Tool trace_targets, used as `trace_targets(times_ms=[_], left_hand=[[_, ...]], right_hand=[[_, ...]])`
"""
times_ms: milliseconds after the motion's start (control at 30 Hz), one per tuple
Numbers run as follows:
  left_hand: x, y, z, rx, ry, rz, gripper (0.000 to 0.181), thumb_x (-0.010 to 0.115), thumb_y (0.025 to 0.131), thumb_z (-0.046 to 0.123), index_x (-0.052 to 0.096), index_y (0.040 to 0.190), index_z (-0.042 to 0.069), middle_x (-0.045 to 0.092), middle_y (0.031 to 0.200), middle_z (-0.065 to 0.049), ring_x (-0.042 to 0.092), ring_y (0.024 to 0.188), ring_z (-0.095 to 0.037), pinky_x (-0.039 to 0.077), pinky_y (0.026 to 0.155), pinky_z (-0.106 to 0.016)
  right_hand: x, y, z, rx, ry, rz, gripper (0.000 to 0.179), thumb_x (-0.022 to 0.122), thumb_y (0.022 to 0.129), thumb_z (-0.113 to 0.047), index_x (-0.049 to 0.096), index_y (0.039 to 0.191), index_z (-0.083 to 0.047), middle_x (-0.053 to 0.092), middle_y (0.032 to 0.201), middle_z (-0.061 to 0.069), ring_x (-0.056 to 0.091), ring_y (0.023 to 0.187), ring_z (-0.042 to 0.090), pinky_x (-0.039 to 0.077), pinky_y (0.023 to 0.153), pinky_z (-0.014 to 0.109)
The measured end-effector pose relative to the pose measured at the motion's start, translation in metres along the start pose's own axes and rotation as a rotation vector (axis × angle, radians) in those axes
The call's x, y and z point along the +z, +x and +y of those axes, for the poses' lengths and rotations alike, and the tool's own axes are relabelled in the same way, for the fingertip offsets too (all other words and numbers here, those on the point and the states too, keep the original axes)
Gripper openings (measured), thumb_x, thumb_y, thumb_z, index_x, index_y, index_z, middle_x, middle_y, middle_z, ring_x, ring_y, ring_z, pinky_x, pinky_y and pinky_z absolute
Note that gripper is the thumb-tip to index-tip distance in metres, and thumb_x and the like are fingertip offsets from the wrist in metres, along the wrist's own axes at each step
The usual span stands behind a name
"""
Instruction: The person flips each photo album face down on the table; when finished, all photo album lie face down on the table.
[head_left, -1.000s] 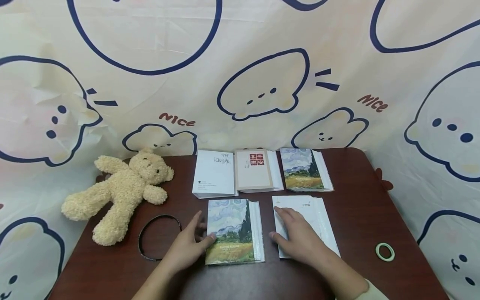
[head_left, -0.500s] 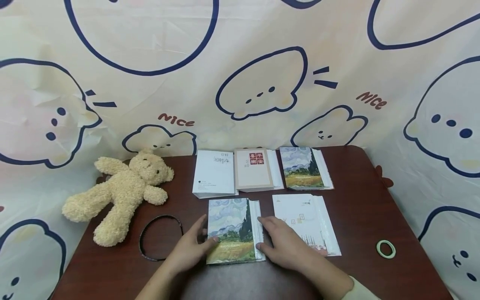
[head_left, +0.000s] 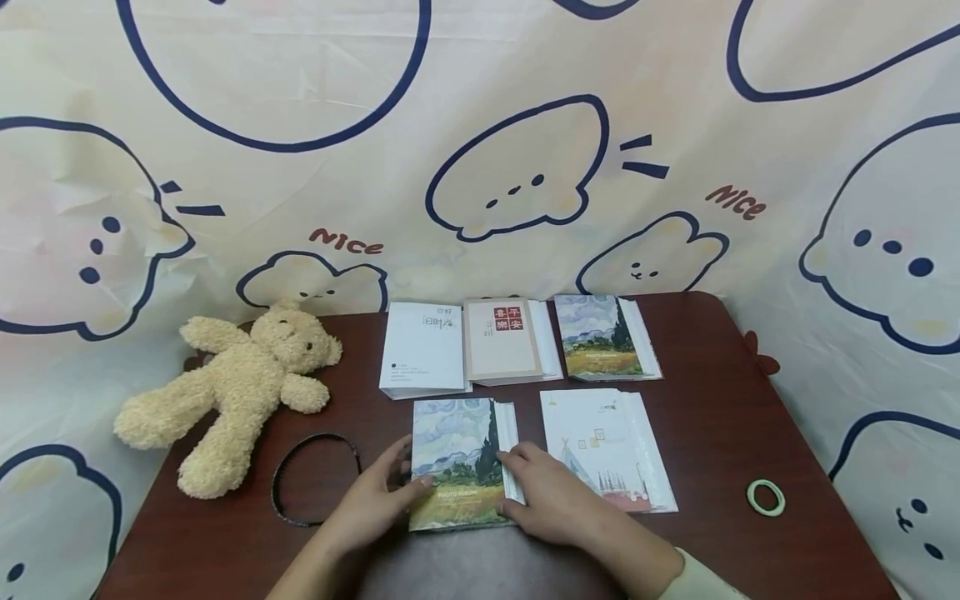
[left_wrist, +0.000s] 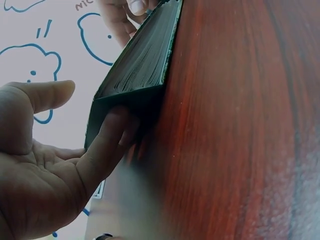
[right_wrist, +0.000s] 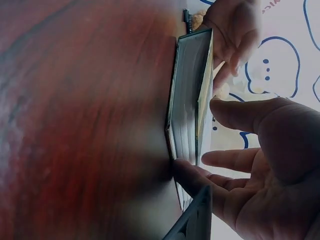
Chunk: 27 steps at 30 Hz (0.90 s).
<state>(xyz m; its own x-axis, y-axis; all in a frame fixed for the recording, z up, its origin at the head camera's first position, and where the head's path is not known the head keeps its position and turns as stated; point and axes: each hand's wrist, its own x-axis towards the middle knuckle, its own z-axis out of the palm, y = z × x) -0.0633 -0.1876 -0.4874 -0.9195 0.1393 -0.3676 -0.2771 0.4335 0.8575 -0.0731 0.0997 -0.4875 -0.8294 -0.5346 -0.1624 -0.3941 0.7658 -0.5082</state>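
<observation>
A photo album (head_left: pixel 456 442) with a painted landscape cover lies on the table between both hands. Its spine faces my left hand (head_left: pixel 375 497), whose fingers rest against it; in the left wrist view the thumb stands clear of the dark spine. On the page side, my right hand (head_left: pixel 553 498) has its fingertips at the cover's right edge. Seen from the right wrist, the thumb is beside the cover edge and the fingers (right_wrist: pixel 227 160) touch near the page edges. Just right of that hand lies a white album (head_left: pixel 596 442) with a small tent drawing.
Behind are a white album (head_left: pixel 423 346), a beige album (head_left: pixel 502 340) with red squares, and another landscape album (head_left: pixel 597 337). A teddy bear (head_left: pixel 247 392) lies at the left, near a black headband (head_left: pixel 276 492). A pale green ring (head_left: pixel 766 497) is at the right.
My right hand has moved left, from over the white album to the right edge of the landscape album. My left hand stays beside the spine.
</observation>
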Motion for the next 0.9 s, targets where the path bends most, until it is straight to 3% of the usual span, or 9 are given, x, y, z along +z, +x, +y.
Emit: trace_targets(times_ms=[133,467,700,900], left_hand=[[-0.001,-0.002,0.003,0.002,-0.047,-0.008,0.084,0.077,0.096,0.033,0.032,0.163,0.009,0.052,0.144,-0.029,0.060,0.123,-0.040,0.059,0.073,-0.044],[-0.005,-0.010,0.009,0.016,-0.069,-0.013,0.075,0.074,0.098,0.032,0.040,0.157,0.003,0.053,0.144,-0.026,0.058,0.126,-0.042,0.061,0.075,-0.043],[-0.008,-0.013,0.009,0.029,-0.065,-0.027,0.073,0.072,0.099,0.034,0.041,0.156,0.000,0.055,0.144,-0.025,0.060,0.125,-0.040,0.059,0.085,-0.047],[-0.011,-0.015,0.009,0.050,-0.093,-0.037,0.074,0.073,0.099,0.033,0.039,0.157,0.004,0.050,0.148,-0.024,0.060,0.127,-0.038,0.057,0.092,-0.046]], right_hand=[[-0.001,0.000,-0.001,0.000,0.012,-0.009,0.068,0.072,0.097,-0.043,0.053,0.150,-0.005,0.056,0.138,0.010,0.061,0.120,0.024,0.053,0.098,0.044],[-0.006,-0.001,-0.005,0.001,0.042,-0.039,0.071,0.071,0.097,-0.046,0.051,0.152,-0.006,0.054,0.139,0.011,0.061,0.117,0.022,0.054,0.096,0.043],[-0.007,-0.001,-0.005,-0.002,0.076,-0.053,0.072,0.071,0.097,-0.047,0.050,0.153,-0.006,0.053,0.139,0.010,0.062,0.114,0.020,0.054,0.095,0.043],[-0.005,0.002,-0.004,-0.009,0.101,-0.053,0.072,0.070,0.097,-0.048,0.049,0.154,-0.008,0.052,0.142,0.010,0.061,0.107,0.013,0.054,0.095,0.040]])
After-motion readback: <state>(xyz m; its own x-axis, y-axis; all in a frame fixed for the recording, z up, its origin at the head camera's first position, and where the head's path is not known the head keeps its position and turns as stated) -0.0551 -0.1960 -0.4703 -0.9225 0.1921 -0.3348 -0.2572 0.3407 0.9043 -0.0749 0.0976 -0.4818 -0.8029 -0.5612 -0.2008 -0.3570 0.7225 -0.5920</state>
